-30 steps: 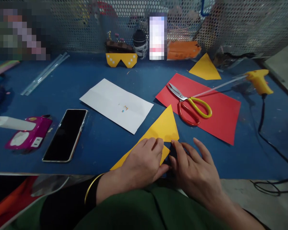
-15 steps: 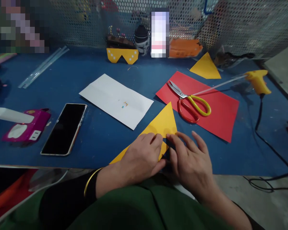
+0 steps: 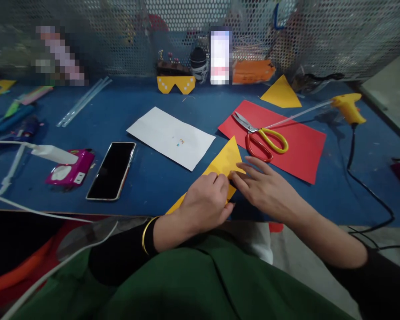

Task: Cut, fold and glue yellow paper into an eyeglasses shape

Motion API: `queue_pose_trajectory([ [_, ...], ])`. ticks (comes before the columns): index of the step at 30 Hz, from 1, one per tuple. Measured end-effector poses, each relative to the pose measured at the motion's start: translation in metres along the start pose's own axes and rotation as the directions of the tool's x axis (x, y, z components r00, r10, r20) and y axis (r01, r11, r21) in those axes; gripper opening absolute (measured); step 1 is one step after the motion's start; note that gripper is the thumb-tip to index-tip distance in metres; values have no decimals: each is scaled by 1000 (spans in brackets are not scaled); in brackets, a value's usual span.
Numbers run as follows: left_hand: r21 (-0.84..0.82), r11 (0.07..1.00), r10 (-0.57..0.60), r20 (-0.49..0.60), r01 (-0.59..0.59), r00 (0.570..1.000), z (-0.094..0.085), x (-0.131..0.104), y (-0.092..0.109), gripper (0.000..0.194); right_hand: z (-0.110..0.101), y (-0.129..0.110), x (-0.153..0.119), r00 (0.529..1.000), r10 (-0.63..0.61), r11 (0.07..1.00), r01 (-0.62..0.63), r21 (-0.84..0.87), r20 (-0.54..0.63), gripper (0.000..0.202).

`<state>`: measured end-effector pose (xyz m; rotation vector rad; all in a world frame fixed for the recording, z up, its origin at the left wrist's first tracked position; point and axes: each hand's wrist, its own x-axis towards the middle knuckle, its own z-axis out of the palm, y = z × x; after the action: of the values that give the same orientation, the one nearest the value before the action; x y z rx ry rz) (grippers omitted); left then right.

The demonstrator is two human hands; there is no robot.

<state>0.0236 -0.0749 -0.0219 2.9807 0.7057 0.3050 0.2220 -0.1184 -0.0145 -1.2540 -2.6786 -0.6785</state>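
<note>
A folded piece of yellow paper (image 3: pixel 224 162) lies near the front edge of the blue table, its pointed end aimed away from me. My left hand (image 3: pixel 205 198) is closed over the paper's near part, knuckles curled and thumb at the front edge. Most of the lower paper is hidden beneath it. On the other side, my right hand (image 3: pixel 265 186) rests its index fingertip at the paper's right edge, with other fingers stretched out and apart; its thumb is hidden. Just beyond are scissors (image 3: pixel 258 133) with one red and one yellow handle, lying on red paper (image 3: pixel 298 153).
A white sheet (image 3: pixel 168 138) and a phone (image 3: pixel 111 171) lie to the left, beside a purple power socket (image 3: pixel 70 169). A yellow glue gun (image 3: pixel 348 106) with a trailing cord lies right. Farther back are a yellow paper mask (image 3: pixel 176 84) and another yellow piece (image 3: pixel 282 92).
My right hand has turned more sideways, with its forearm swung outward and the thumb now out of sight. The left hand stays on the yellow paper. The whole view has shifted slightly.
</note>
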Motion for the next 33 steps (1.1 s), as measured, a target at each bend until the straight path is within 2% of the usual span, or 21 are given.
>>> queue_pose_trajectory([
  [2, -2, 1000, -24, -21, 24, 999, 0, 0, 3, 43, 2, 5, 4, 996, -87, 996, 86, -29, -29, 27],
  [4, -9, 999, -36, -47, 36, 998, 1, -2, 5, 42, 6, 6, 5, 990, -114, 991, 108, -76, -88, 26],
  [8, 8, 1000, -24, -171, 26, 985, 2, -6, 6, 36, 7, 0, 6, 976, -24, 996, 4, -91, -216, 26],
  [10, 53, 998, -12, -299, 30, 954, 0, -8, 5, 24, 3, -4, 6, 966, 51, 996, -67, -54, -254, 30],
  [14, 81, 997, 36, -542, 10, 840, -13, -16, -2, 15, -9, -10, 3, 911, 142, 988, -154, 0, -387, 41],
  [18, 21, 997, 74, -621, -78, 780, -28, -16, -16, 18, -27, -10, -1, 864, 148, 982, -185, -31, -481, 31],
  [21, 13, 995, 82, -651, -96, 755, -31, -7, -27, 20, -38, -12, -2, 864, 125, 977, -193, -91, -487, 27],
  [23, 50, 996, 84, -638, -68, 765, -30, 2, -31, 19, -43, -18, -1, 881, 146, 960, -236, -149, -451, 30],
  [26, 111, 993, 87, -585, -26, 806, -25, 10, -32, 21, -42, -31, 3, 903, 242, 932, -318, -174, -356, 28],
  [30, 175, 984, 109, -488, -25, 866, -11, 8, -31, 15, -27, -50, 7, 918, 328, 918, -365, -155, -220, 13],
  [33, 183, 982, 116, -357, -52, 927, -1, 3, -33, 16, -14, -62, 9, 918, 361, 914, -383, -136, -163, 14],
])
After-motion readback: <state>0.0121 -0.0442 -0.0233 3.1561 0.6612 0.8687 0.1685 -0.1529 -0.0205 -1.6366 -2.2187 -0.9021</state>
